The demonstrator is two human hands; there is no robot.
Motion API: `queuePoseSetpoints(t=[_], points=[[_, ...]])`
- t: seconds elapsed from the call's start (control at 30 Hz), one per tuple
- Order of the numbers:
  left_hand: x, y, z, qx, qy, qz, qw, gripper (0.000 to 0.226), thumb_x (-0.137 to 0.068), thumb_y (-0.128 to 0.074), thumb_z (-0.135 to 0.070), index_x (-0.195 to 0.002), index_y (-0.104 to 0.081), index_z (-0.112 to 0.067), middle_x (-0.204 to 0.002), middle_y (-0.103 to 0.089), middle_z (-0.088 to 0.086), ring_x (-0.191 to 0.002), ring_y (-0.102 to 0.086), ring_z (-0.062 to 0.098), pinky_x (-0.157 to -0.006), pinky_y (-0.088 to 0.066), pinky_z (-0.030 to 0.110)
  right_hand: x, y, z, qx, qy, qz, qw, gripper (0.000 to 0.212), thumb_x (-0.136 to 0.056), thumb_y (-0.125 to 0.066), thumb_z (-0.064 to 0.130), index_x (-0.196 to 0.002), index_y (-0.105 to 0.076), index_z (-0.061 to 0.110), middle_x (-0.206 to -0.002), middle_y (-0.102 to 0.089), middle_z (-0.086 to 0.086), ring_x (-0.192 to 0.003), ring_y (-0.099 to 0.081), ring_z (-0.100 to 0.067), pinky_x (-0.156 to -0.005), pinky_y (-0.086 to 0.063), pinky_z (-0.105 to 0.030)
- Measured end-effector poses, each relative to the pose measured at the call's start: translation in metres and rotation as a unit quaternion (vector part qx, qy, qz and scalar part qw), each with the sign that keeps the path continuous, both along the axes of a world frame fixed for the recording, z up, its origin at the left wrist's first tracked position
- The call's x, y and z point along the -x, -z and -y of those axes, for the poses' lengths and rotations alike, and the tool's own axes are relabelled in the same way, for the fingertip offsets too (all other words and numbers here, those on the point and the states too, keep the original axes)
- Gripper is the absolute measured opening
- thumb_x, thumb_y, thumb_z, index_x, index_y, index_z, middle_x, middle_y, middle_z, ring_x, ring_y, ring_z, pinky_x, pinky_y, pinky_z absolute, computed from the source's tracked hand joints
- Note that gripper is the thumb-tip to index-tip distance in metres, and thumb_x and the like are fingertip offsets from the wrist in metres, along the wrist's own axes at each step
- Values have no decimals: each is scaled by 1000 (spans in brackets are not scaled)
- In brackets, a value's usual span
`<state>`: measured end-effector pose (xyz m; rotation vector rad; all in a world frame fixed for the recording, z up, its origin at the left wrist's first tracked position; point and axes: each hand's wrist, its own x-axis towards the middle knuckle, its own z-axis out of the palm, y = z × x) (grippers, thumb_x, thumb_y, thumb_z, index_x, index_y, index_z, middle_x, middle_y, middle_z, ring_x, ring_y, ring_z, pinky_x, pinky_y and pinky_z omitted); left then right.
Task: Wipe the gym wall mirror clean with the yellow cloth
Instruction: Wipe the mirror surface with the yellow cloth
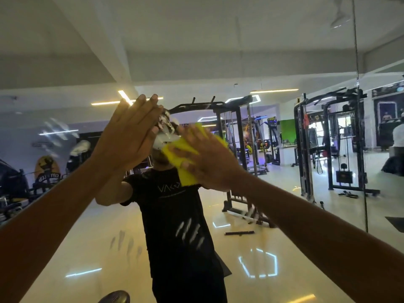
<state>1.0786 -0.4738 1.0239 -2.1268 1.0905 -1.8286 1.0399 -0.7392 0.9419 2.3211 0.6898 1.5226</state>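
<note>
Streaks could stay if the flat-fingered right hand (pixel 205 162), pressing the folded yellow cloth (pixel 185 156) to the large glass wall mirror (pixel 273 204) at centre, misses smears at seven o'clock, while the open-fingered left hand (pixel 129 136) adds prints.

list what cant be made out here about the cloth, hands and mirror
- Yellow cloth, head view: the right hand covers its middle and motion blurs its far edge, so its full shape is unclear.
- Mirror: the glass under the left hand and the cloth is hidden, so smears there cannot be judged.
- Mirror's bottom and left edges: cut off by the frame.
</note>
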Motion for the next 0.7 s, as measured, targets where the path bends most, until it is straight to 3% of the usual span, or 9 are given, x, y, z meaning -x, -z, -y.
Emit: queuePoseSetpoints(t=[0.1,0.17,0.33,0.4,0.57,0.63,0.7], points=[[1,-1,-4,-2,5,-23,1000,59,-113,-30,-36,-167,-39,-13,-178,-26,10,-167,-18,30,-135,-11,58,-2,-42,7,-195,-5,44,980,63,-117,-24,54,-176,-26,30,-186,-3,-9,-172,5,-35,-139,1,-57],[0,1,-7,1,12,-33,999,60,-113,-30,-36,-167,-37,-13,-179,-25,9,-168,-15,29,-135,-10,59,-5,-38,-14,-252,5,55,966,62,-118,-26,51,-177,-23,30,-186,-1,-11,-172,7,-37,-138,4,-59],[1,10,-13,-4,32,-46,998,61,-113,-28,-37,-167,-38,-11,-178,-28,11,-167,-18,30,-133,-16,60,-2,32,-35,-39,21,2,999,61,-118,-33,48,-176,-24,32,-186,-1,-11,-172,8,-38,-137,-2,-64],[0,9,-18,-10,35,-40,999,61,-113,-28,-37,-166,-40,-10,-177,-30,12,-166,-21,31,-133,-17,60,0,18,-23,-46,-4,-4,999,60,-118,-31,49,-176,-27,32,-186,-2,-9,-172,6,-35,-138,-2,-61],[-6,8,-24,-21,33,-22,999,60,-112,-31,-33,-167,-38,-11,-178,-28,11,-168,-17,29,-134,-14,60,-6,-45,-27,-269,7,53,962,62,-119,-28,50,-177,-21,30,-186,2,-11,-172,8,-37,-137,-1,-62],[-8,10,-25,-10,35,-23,999,60,-113,-31,-34,-168,-35,-11,-178,-27,12,-168,-17,30,-134,-13,60,-11,-29,-48,-217,28,48,975,64,-118,-32,48,-178,-17,28,-186,3,-15,-171,10,-42,-135,-2,-66],[-9,10,-27,4,36,-25,999,60,-113,-30,-34,-169,-34,-11,-178,-27,11,-168,-17,31,-136,-9,56,-8,-1,-55,-89,12,33,995,63,-118,-32,48,-177,-22,29,-186,-2,-15,-171,9,-41,-136,-2,-65]])
